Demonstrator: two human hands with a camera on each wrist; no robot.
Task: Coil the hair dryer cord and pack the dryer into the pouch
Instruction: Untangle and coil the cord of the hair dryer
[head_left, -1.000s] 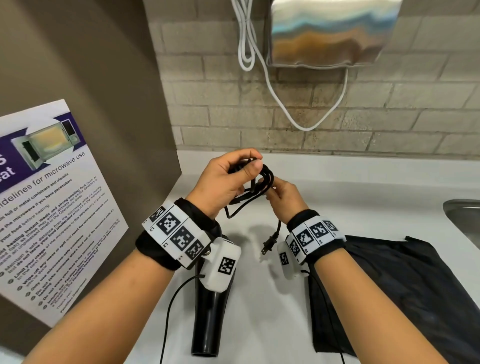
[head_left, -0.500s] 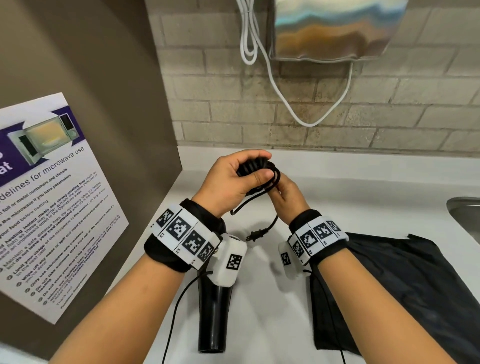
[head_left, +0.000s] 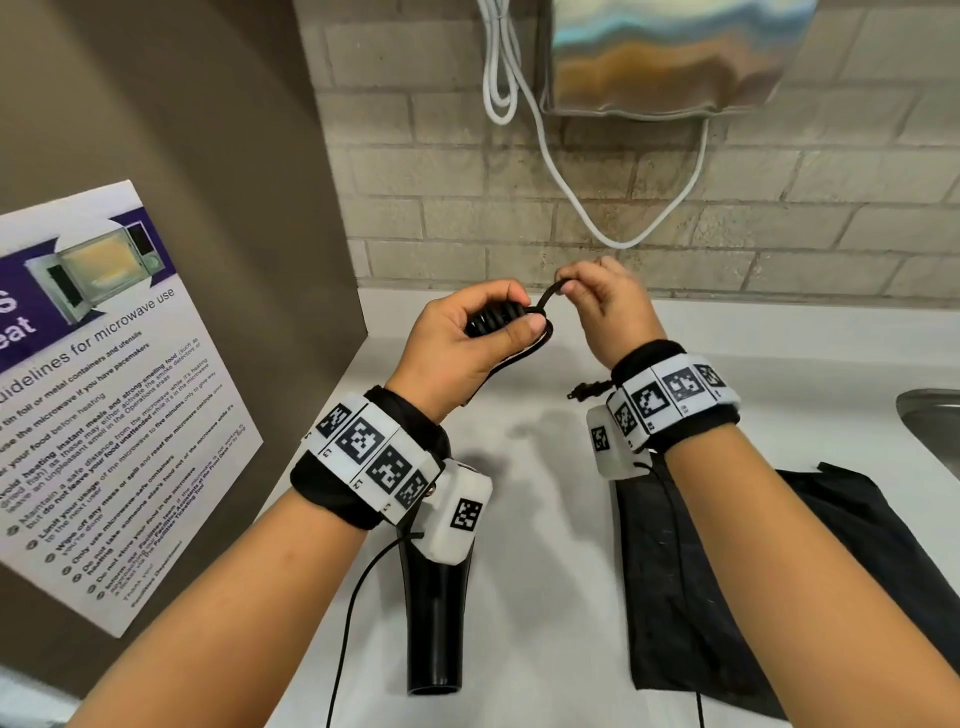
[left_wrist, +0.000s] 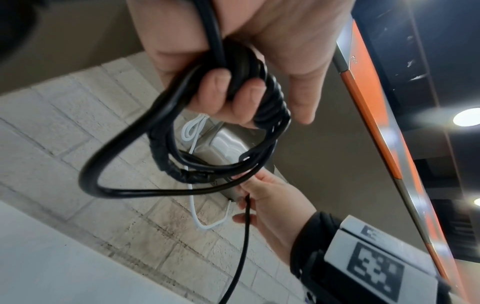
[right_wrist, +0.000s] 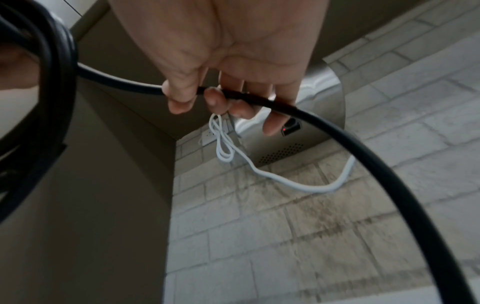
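cord (head_left: 501, 318) black, coiled in left hand (head_left: 457, 343); right hand (head_left: 608, 306) fingers pinch its end.

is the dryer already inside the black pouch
No, the dryer lies on the counter, left of the flat pouch.

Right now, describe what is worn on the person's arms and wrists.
Forearms are bare, no sleeves. Each wrist carries a black fabric band wrapped by white blocks printed with black square fiducial markers. A white camera housing with its own marker hangs under the left wrist, another under the right wrist. A thin black cable trails from each housing.
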